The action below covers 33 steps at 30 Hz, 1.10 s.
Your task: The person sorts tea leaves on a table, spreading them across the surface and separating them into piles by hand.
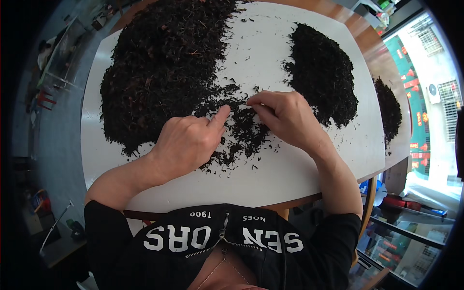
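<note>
A large heap of dark, twisted dried leaves, which look like tea (163, 72), covers the left part of a white board (235, 192). My left hand (192, 139) rests at the heap's lower right edge, its index finger stretched out over a thin scatter of loose leaves (248, 127). Across that scatter, my right hand (286, 116) has its thumb and index fingertip pinched together at the upper edge; a tiny piece seems to be between them, too small to name. Right of this hand lies a smaller, darker heap of leaves (322, 76).
Another small leaf heap (388, 108) lies on the wooden table (404, 119) beyond the board's right edge. A red stool (46, 100) stands on the floor at the far left. Glass panes and a window (427, 108) are at the right. Stray leaf bits dot the board.
</note>
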{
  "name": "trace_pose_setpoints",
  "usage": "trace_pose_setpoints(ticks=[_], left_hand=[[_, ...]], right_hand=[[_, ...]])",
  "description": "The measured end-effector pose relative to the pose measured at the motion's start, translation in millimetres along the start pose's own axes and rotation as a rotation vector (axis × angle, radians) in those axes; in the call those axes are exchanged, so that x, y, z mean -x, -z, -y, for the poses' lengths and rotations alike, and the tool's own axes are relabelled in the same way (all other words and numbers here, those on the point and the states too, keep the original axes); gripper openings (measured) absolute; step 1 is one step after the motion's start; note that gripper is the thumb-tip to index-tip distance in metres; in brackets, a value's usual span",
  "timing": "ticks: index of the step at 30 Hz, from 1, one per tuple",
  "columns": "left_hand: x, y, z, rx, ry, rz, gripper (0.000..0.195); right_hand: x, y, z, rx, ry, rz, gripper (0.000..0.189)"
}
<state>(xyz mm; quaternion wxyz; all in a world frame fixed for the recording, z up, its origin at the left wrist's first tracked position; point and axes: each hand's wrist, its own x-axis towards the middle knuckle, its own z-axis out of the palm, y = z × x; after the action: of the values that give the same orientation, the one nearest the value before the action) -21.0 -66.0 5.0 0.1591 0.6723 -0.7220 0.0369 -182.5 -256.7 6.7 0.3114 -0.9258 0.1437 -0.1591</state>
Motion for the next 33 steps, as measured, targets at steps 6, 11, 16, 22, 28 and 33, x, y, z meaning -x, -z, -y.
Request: trace_pose_setpoints(ticks=[6,11,16,22,28,33], left_hand=[[0,1,-1,0.026,-0.009,0.002,0.035],[1,1,-2,0.031,-0.011,0.02,0.032],[-3,3,4,0.394,-0.002,-0.249,0.032],[-11,31,19,1.662,0.77,-0.009,0.027],[-12,26,26,1.687,0.858,-0.05,0.024],[-12,23,32,1.692,0.832,-0.031,0.023]], right_hand=[[0,-7,1,0.084,0.073,-0.004,0.014],[-3,-12,1,0.197,0.175,-0.051,0.017],[-12,-2,0,-0.367,-0.117,-0.148,0.015],[-14,19,-4,-1.041,-0.416,-0.146,0.027],[-15,10,0,-0.863,-0.429,-0.081,0.025],[-15,12,9,-0.855,-0.409,-0.063,0.024]])
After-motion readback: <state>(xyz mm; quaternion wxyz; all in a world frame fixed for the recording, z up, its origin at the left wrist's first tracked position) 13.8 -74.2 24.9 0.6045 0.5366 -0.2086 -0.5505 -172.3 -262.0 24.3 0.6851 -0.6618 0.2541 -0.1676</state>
